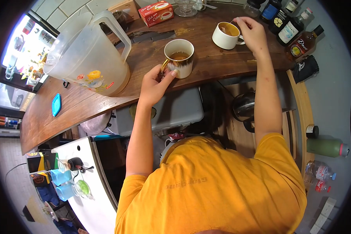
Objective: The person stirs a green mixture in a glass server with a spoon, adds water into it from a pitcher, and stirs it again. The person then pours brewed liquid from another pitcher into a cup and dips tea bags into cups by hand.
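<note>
My left hand (156,84) is closed around the gold handle of a white mug (186,70) with a gold-brushed band. Brown liquid stands in this mug, which is upright near the counter's front edge. To its right is a white cup (223,41) with a yellow inside and some brownish content. Over that cup's rim, my right hand (253,34) has its fingers pinched together. A thin dark bit shows at the fingertips, too small to name. The cup's handle is just below my right hand.
A large plastic pitcher (82,66) with printed flowers stands on the wooden counter (101,104) at left. Behind the mugs sit a red tea box (156,14) and a glass stand (186,8). Several bottles (290,31) line the right end. A blue lid (56,105) lies far left.
</note>
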{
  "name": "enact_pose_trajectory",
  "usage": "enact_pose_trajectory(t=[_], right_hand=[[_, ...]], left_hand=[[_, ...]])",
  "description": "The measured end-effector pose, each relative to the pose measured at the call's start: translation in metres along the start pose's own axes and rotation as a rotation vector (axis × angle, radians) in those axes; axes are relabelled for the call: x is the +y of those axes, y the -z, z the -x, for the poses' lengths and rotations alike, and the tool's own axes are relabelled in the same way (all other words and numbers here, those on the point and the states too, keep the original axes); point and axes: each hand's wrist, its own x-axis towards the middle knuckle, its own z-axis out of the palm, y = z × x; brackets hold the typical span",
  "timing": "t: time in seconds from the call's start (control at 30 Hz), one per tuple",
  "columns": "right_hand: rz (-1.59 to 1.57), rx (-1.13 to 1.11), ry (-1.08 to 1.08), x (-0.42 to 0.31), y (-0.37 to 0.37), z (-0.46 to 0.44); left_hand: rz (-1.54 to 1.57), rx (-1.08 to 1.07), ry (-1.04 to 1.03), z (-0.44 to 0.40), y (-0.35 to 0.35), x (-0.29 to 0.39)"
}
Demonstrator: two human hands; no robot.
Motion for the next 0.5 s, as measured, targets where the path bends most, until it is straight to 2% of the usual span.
enact_pose_trajectory(t=[0.1,0.27,0.33,0.5], right_hand=[[0.251,0.144,0.043,0.004,0.002,0.024],[0.343,0.104,0.024,0.015,0.004,0.061],[0.448,0.195,0.067,0.014,0.004,0.079],[0.617,0.317,-0.022,-0.010,0.001,0.110]], left_hand=[[0.002,0.008,-0.001,0.000,0.000,0.000],[0.026,0.009,-0.037,-0.001,-0.002,-0.001],[0.049,0.006,0.002,0.000,-0.002,0.000],[0.141,-0.001,-0.025,-0.004,-0.002,-0.008]])
